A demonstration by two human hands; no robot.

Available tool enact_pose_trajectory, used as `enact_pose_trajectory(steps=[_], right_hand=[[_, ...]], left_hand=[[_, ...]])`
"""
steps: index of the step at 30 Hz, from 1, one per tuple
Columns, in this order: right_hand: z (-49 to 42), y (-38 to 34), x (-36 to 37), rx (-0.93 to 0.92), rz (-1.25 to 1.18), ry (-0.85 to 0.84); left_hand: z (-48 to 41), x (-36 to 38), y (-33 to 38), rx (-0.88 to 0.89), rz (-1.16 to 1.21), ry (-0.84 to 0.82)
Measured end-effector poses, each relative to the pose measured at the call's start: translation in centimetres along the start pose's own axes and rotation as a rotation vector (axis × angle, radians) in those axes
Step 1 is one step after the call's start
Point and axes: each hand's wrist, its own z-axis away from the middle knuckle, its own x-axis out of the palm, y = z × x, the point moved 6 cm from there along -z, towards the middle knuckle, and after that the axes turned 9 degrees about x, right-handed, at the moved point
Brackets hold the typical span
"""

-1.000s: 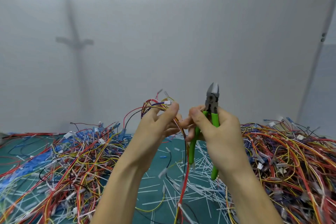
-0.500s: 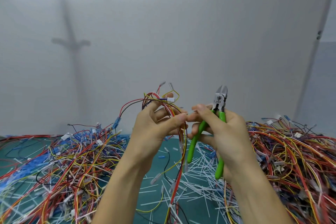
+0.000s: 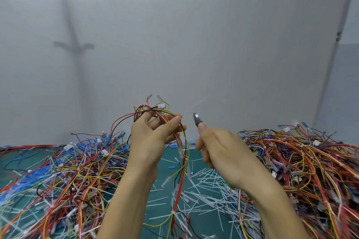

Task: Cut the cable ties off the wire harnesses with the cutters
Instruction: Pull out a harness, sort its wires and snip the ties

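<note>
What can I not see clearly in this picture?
The cutters: head view, only a blurred tip shows; the right hand covers the handles, so the blades' state is unclear.
The harness in the left hand: its ties are too small and blurred.
The right wire pile: cut off by the frame edge.

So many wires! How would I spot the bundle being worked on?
Find the green mat between the left wire pile and right wire pile. Above it, the left hand grips one wire harness, the only one lifted clear of the mat. Its red, yellow and black wires loop over the fingers, topped by a small white connector.
</note>
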Motion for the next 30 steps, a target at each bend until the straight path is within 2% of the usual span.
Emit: enact_pose_trajectory(steps=[5,30], right_hand=[[0.17,-0.31,1.01,-0.036,0.173,-0.006],[0.11,-0.26,0.99,-0.014,0.145,-0.036]], left_hand=[[0.16,0.33,0.24,-0.004,-0.017,-0.044],[-0.01,-0.28,-0.23,-0.098,-0.055,-0.121]])
